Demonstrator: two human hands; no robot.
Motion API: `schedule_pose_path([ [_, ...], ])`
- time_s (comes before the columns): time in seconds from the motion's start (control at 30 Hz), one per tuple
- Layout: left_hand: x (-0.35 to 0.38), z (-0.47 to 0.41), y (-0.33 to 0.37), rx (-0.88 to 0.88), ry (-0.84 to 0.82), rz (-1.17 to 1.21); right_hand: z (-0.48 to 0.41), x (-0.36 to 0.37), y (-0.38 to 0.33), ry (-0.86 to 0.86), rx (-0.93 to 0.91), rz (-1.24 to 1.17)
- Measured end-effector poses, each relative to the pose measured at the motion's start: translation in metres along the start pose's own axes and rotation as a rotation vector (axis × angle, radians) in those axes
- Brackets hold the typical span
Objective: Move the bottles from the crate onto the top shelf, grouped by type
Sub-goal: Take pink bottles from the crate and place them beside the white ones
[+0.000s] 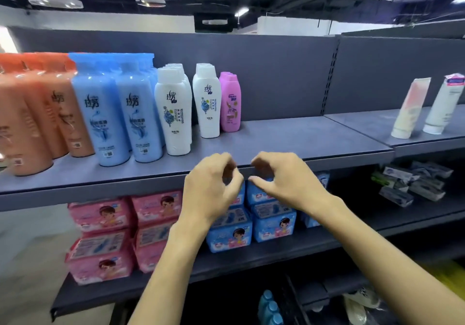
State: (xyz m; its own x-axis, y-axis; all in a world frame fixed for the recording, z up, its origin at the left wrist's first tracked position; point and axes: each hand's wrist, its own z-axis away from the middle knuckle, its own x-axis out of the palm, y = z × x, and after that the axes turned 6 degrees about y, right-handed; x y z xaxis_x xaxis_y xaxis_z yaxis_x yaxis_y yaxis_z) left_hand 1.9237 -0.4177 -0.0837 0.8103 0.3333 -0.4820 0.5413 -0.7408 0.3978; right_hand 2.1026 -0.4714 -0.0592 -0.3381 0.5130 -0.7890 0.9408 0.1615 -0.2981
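Top shelf (289,138), left to right: orange bottles (37,113), blue bottles (113,108), white bottles (173,113), pink bottles (230,103). Centre frame, my left hand (208,188) and right hand (284,181) hover empty before the shelf edge, fingers curled, apart. More blue bottles lower centre (270,309).

We read "拉芳" on the blue bottles (114,113) and on the white bottles (173,115), all standing on the top shelf (289,138). The white bottles also carry a vertical "REFRESHING". The pink bottle (230,103) bears a brand we take as "Rejoice", though it is blurred. Print on the orange bottles (45,113), the tubes (410,109) and the packs below is illegible to us.
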Motion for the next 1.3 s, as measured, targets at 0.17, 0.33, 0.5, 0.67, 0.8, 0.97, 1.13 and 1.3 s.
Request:
schedule_pose_path([
  [0.17,0.033,0.075,-0.003,-0.14,-0.153,0.042,0.047,0.034,0.016,-0.196,0.096,0.022],
  [0.33,0.065,0.144,-0.017,-0.211,-0.354,-0.012,0.095,0.078,0.042,-0.331,0.218,0.031],
  [0.5,0.085,0.196,-0.029,-0.272,-0.507,-0.038,0.149,0.122,0.067,-0.422,0.408,0.026],
  [0.67,0.106,0.242,-0.035,-0.308,-0.651,-0.076,0.21,0.173,0.085,-0.526,0.598,0.028],
  [0.8,0.12,0.274,-0.041,-0.367,-0.735,-0.084,0.254,0.211,0.099,-0.617,0.695,0.042],
  [0.97,0.134,0.301,-0.051,-0.446,-0.76,-0.121,0.287,0.248,0.111,-0.697,0.773,0.036],
  [1.13,0.149,0.317,-0.05,-0.508,-0.783,-0.125,0.3,0.278,0.122,-0.779,0.848,-0.013],
  [1.3,0.16,0.331,-0.044,-0.585,-0.801,-0.108,0.31,0.301,0.128,-0.807,0.842,-0.015],
])
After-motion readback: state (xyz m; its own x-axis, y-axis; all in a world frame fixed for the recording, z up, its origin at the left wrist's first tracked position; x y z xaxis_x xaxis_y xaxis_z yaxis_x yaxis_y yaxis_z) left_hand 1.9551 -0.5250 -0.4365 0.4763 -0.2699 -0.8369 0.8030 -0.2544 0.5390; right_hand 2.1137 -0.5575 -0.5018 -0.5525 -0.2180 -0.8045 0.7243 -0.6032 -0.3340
